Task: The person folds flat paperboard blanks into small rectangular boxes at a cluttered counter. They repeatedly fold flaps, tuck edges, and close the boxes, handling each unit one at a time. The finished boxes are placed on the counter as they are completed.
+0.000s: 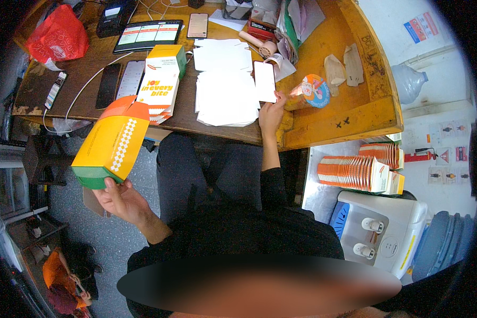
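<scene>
My left hand (123, 200) grips a folded food carton (111, 140) by its green end, holding it tilted beyond the table's front edge. The carton is yellow with a white diamond pattern and an orange flap at its upper end. My right hand (271, 117) rests at the table edge, its fingers reaching the lower corner of a phone (265, 80) with a lit white screen. Beside that phone lies a stack of flat white carton blanks (225, 90). Several nested cartons (161, 85) in white, yellow and green stand left of the stack.
A tablet (148, 35), another phone (197, 25), a red bag (58, 34) and cables lie on the wooden table (85, 98). Its raised side (350, 124) bounds the right. Rows of nested cartons (350, 172) stand near a water dispenser (381, 228). Lower left, another person (63, 275) is visible.
</scene>
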Demonstrator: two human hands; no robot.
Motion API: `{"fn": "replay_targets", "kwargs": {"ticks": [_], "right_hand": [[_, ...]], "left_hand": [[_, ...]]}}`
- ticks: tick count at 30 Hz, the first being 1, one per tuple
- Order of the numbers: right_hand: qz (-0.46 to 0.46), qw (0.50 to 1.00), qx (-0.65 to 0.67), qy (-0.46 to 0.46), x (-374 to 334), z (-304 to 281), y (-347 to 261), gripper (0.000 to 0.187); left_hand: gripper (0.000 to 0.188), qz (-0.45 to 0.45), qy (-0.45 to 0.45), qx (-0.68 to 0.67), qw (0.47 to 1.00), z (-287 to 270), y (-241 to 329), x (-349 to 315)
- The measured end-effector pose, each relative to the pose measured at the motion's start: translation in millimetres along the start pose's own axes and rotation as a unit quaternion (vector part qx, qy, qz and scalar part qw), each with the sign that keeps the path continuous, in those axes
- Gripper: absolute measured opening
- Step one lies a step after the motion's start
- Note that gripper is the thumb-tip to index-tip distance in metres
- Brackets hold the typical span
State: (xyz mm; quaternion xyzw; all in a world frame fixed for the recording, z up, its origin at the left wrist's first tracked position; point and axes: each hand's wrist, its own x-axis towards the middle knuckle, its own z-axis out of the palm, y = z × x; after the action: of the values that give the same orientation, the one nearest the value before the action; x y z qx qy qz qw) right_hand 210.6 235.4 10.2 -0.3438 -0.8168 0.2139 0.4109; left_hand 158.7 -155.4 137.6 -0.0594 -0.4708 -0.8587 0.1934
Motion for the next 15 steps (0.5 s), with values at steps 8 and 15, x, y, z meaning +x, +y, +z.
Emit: {"fn": "replay_targets", "kwargs": {"ticks": [8, 15], "right_hand": [[0.042, 0.999, 0.026, 0.019, -3.2, -2.8, -4.0, 0.035], [0.053, 0.998, 0.021, 0.021, -3.4, -5.8, -7.9, 0.036]], "left_hand": [[0.037, 0.006, 0.001, 0.006, 1.0, 0.6, 0.3, 0.1], [0.037, 0.002, -0.002, 0.011, 1.0, 0.9, 0.7, 0.8]]}}
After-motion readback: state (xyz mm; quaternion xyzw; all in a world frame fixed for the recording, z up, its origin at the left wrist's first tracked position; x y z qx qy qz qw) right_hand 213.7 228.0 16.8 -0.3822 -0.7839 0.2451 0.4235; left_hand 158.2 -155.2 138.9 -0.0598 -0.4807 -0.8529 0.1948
